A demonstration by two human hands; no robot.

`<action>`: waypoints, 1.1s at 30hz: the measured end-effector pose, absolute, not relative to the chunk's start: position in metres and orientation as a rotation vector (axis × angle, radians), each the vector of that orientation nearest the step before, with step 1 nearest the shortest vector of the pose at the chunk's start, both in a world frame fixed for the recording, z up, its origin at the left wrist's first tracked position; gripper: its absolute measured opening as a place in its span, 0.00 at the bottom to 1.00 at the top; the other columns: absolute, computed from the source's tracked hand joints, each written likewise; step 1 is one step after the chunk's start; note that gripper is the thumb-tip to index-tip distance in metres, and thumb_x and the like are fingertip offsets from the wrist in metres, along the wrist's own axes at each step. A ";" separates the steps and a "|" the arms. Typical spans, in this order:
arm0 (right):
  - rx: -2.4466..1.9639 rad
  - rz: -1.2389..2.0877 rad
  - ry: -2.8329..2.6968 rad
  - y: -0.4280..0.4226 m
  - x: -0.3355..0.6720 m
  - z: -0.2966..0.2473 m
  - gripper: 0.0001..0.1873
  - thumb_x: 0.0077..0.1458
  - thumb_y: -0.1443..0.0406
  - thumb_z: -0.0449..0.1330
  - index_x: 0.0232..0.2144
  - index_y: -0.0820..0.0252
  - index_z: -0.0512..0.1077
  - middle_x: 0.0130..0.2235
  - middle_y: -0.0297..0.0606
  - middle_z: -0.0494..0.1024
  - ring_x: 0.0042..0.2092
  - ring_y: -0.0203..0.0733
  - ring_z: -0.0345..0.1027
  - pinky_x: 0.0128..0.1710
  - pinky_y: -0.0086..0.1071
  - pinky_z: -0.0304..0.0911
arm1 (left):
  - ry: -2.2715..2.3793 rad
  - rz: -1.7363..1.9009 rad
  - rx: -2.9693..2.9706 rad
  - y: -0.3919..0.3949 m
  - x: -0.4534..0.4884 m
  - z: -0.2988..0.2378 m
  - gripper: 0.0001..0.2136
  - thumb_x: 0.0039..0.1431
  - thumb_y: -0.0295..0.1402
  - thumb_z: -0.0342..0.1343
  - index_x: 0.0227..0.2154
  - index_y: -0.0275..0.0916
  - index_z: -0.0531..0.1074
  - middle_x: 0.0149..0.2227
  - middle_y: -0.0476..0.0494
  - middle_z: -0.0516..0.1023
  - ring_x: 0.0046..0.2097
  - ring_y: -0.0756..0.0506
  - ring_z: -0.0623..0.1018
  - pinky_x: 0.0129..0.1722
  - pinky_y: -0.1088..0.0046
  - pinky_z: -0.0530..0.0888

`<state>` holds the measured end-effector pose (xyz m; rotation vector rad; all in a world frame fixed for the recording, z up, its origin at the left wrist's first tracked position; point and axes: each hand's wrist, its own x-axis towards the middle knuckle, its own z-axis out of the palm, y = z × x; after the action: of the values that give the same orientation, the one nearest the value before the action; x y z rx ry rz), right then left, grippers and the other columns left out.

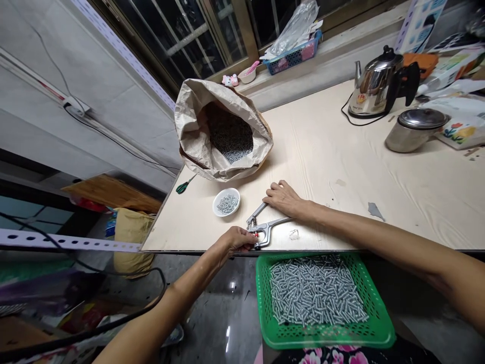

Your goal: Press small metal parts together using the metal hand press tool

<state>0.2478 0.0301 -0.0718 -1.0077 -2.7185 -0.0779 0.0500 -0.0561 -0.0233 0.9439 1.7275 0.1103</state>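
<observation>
Gripping the handles of the spring-loaded pliers (268, 232), your right hand (283, 198) is engaged. Your left hand (239, 237) is at their jaws; its hold cannot be determined. Pliers located at the counter's (322, 167) front edge, between white bowl (226, 213) and green basket (326, 341).

The left arm (185, 294) reaches in from the near left, the left hand (239, 237) pinched; the right forearm (364, 232) slants from the right, the right hand (284, 198) curled farther off.
</observation>
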 end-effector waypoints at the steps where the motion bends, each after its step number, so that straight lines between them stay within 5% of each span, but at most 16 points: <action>1: -0.978 -0.103 -2.750 0.037 0.244 -0.072 0.10 0.63 0.71 0.51 0.37 0.58 0.72 0.36 0.40 0.73 0.42 0.47 0.57 0.43 0.40 0.45 | 1.728 0.112 0.942 -0.056 0.050 -0.024 0.13 0.34 0.37 0.67 0.15 0.35 0.70 0.14 0.54 0.67 0.19 0.55 0.64 0.22 0.78 0.62; 6: -0.965 -0.095 -2.787 0.052 0.235 -0.071 0.11 0.64 0.70 0.51 0.35 0.60 0.73 0.37 0.40 0.74 0.42 0.46 0.59 0.44 0.40 0.48 | 1.766 0.109 0.882 -0.056 0.052 -0.025 0.14 0.33 0.37 0.68 0.14 0.35 0.69 0.13 0.54 0.67 0.19 0.54 0.64 0.22 0.77 0.62; 9: -1.033 0.065 -2.765 0.048 0.243 -0.067 0.10 0.62 0.60 0.55 0.38 0.60 0.74 0.40 0.42 0.73 0.44 0.48 0.60 0.45 0.41 0.52 | 1.771 0.114 0.858 -0.056 0.054 -0.025 0.13 0.32 0.36 0.68 0.15 0.35 0.69 0.13 0.54 0.67 0.19 0.54 0.64 0.22 0.77 0.63; 13: -1.027 0.330 -2.784 0.041 0.268 -0.068 0.41 0.48 0.41 0.62 0.55 0.62 0.65 0.53 0.51 0.67 0.51 0.57 0.59 0.51 0.49 0.53 | 1.755 0.124 0.889 -0.058 0.054 -0.024 0.14 0.34 0.37 0.67 0.14 0.35 0.68 0.13 0.54 0.67 0.19 0.54 0.64 0.23 0.77 0.63; 16: -0.908 0.419 -2.806 0.039 0.286 -0.073 0.52 0.40 0.39 0.65 0.58 0.64 0.60 0.58 0.54 0.61 0.55 0.60 0.56 0.53 0.49 0.54 | 1.757 0.116 0.901 -0.059 0.055 -0.023 0.12 0.36 0.36 0.66 0.16 0.34 0.70 0.13 0.55 0.66 0.19 0.54 0.64 0.23 0.77 0.63; 22: -0.790 0.416 -2.735 0.031 0.296 -0.075 0.41 0.40 0.45 0.68 0.50 0.63 0.65 0.48 0.50 0.68 0.47 0.55 0.59 0.43 0.44 0.61 | 1.757 0.102 0.919 -0.060 0.056 -0.020 0.12 0.37 0.37 0.66 0.17 0.35 0.70 0.13 0.55 0.65 0.19 0.54 0.63 0.21 0.77 0.62; 29: -0.934 0.292 -2.824 0.016 0.292 -0.061 0.28 0.45 0.47 0.66 0.39 0.61 0.69 0.40 0.45 0.71 0.39 0.50 0.60 0.33 0.37 0.57 | 1.763 0.080 0.903 -0.059 0.057 -0.020 0.16 0.32 0.40 0.69 0.18 0.35 0.71 0.14 0.55 0.66 0.18 0.55 0.62 0.22 0.76 0.62; 33: -1.016 0.298 -2.795 0.005 0.294 -0.057 0.25 0.47 0.52 0.67 0.40 0.62 0.68 0.40 0.45 0.71 0.40 0.50 0.59 0.29 0.35 0.55 | 1.814 0.007 1.076 -0.061 0.058 -0.019 0.15 0.41 0.42 0.65 0.18 0.35 0.69 0.15 0.53 0.65 0.20 0.52 0.64 0.24 0.74 0.64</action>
<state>0.2937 0.0052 -0.0573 -1.0161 -2.7953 0.2977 0.0579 -0.0613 -0.0191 1.0760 1.8136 0.0069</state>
